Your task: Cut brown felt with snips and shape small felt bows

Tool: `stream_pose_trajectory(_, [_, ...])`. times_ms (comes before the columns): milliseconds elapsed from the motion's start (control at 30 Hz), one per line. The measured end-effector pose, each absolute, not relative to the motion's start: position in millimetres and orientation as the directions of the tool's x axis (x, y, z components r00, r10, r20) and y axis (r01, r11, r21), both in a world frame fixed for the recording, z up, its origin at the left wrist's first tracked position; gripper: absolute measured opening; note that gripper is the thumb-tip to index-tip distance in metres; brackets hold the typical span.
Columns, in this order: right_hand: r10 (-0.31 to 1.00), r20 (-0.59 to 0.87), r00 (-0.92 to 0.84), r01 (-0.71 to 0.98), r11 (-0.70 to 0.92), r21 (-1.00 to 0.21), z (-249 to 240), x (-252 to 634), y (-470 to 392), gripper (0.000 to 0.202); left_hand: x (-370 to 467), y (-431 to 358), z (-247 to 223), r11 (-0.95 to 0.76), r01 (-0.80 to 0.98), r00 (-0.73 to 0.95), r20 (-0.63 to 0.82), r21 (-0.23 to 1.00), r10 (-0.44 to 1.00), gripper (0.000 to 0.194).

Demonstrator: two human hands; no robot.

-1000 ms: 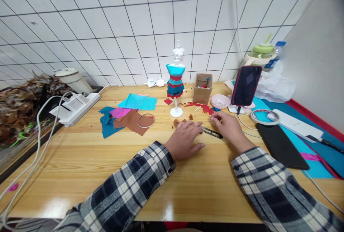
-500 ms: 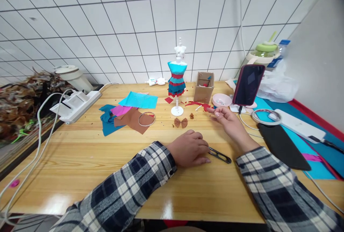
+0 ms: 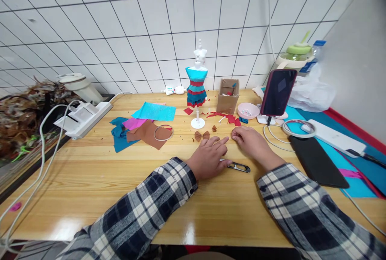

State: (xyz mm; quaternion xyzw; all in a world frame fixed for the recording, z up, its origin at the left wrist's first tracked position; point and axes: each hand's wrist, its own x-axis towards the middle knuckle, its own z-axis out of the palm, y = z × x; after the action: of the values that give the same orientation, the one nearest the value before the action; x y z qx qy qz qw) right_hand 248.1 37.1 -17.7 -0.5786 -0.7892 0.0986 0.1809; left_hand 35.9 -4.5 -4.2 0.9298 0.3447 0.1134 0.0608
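Note:
My left hand rests low over the table, its index and middle fingers reaching forward. Black thread snips stick out from beneath its thumb, the near end hidden by the hand. To the right, my right hand has its fingertips pinched together close to the tabletop; whatever they hold is too small to make out. Just beyond my left fingers lies a brown fabric bow, with a small brown scrap beside it. Behind them stands a white mini dress form wearing a layered blue and red dress.
Fabric pieces and a hoop lie left of the dress form. A cardboard box, red scraps, a pink bowl and a propped phone stand right. A power strip is far left.
My left hand has moved slightly forward with the snips, and its fingers have stretched out. My right hand has come left and down, its fingers now curled into a pinch near the table.

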Motion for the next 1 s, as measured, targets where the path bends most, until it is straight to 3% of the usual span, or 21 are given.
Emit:
stream_pose_trajectory(267, [0.954, 0.162, -0.253, 0.899, 0.293, -0.326, -16, 249, 37, 0.014, 46, 14, -3, -0.733, 0.646, 0.724, 0.135, 0.213, 0.677, 0.055])
stream_pose_trajectory(533, [0.953, 0.154, -0.261, 0.889, 0.3, -0.345, -16, 252, 38, 0.014, 49, 10, -2, -0.81, 0.585, 0.803, 0.17, -0.042, 0.571, 0.048])
stream_pose_trajectory(1000, [0.957, 0.142, -0.251, 0.912, 0.283, -0.296, -14, 252, 38, 0.013, 49, 7, -2, -0.813, 0.578, 0.81, 0.174, -0.073, 0.56, 0.037])
